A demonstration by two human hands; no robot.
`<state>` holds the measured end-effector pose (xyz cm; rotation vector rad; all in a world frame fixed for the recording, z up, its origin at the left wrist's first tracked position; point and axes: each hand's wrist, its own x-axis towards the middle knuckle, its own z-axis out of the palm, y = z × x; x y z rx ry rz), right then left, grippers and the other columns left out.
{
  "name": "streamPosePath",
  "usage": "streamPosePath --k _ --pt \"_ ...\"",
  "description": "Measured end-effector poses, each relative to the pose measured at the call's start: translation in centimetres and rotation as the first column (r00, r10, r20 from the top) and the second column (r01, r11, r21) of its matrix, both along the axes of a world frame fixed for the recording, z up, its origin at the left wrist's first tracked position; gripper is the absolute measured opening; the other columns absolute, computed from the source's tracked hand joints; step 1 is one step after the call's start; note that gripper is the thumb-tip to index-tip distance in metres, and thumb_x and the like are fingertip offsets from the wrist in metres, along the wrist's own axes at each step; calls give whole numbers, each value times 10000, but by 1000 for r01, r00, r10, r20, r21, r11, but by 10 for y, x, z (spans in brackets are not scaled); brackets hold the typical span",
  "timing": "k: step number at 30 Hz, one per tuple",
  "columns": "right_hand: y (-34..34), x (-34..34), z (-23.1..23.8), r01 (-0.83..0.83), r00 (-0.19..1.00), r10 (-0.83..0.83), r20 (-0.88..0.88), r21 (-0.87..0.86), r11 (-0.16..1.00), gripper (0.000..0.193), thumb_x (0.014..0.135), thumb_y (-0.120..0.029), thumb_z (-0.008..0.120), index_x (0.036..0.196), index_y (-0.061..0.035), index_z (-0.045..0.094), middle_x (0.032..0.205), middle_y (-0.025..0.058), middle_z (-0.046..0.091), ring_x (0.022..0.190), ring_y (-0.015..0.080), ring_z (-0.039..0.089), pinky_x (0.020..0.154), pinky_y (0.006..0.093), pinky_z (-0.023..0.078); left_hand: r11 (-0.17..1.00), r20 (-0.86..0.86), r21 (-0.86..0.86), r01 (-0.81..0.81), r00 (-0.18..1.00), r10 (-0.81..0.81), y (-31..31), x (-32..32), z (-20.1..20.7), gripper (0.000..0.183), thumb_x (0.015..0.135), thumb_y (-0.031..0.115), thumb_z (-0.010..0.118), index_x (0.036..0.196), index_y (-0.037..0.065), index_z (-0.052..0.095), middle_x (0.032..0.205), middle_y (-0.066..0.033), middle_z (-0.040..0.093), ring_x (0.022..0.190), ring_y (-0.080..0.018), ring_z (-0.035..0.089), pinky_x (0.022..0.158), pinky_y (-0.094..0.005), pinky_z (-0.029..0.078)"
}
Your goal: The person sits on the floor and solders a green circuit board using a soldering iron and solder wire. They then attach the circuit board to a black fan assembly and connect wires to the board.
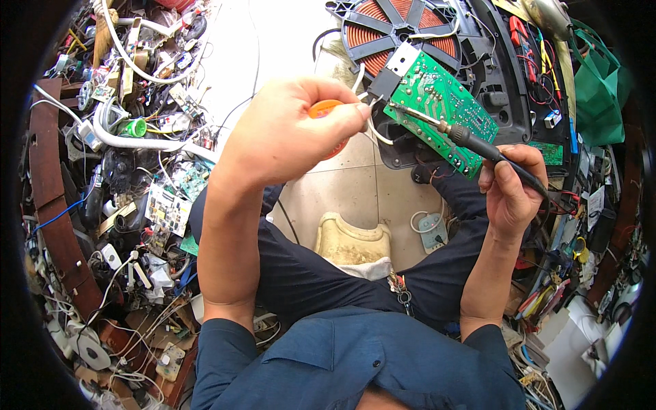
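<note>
My left hand [290, 126] is closed around a small orange reel [325, 108], which looks like a solder reel. Its thumb and forefinger pinch together near a corner of a green circuit board [447, 102]. A soldering iron [471, 140] lies in the closed fingers of my right hand [514, 188]. The iron's tip points left, at or just above the board's left edge near my left fingertips; contact cannot be made out. Solder side up, the board lies tilted over a black appliance housing [502, 68]. A black block and a pale metal plate [403, 58] sit at its upper end.
A copper coil [372, 41] on a black frame lies behind the board. Heaped electronic scrap [160, 205] fills the left. On the right are a red clamp meter [519, 34], a green bag [598, 89] and more clutter. A white socket box [432, 231] rests on the tiled floor.
</note>
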<state>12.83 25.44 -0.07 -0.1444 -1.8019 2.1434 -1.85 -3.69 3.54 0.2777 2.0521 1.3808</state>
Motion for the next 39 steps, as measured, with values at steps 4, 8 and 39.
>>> streamPosePath --k 4,8,39 --pt "-1 0 0 7 1000 -7 -11 -4 1000 245 909 -1 711 1132 36 615 933 188 691 642 192 648 530 287 506 997 -17 75 -1 1000 2 -12 -6 -6 185 949 157 678 929 -18 737 867 -57 733 812 -105 670 747 -257 535" --pt "6 5 1 34 991 -40 -129 -46 998 240 941 -45 690 1157 21 607 958 195 681 650 192 627 530 285 496 965 102 260 -29 995 2 -21 -5 0 168 944 133 667 934 -24 727 878 -79 720 792 -153 679 740 -292 554" --pt "-29 61 34 61 958 -81 -276 -79 995 715 797 172 733 1433 -48 488 1334 275 632 972 254 750 961 416 565 679 274 734 34 899 -342 76 137 -6 202 1003 150 693 1115 -14 730 1063 -66 722 970 -114 661 891 -271 529"
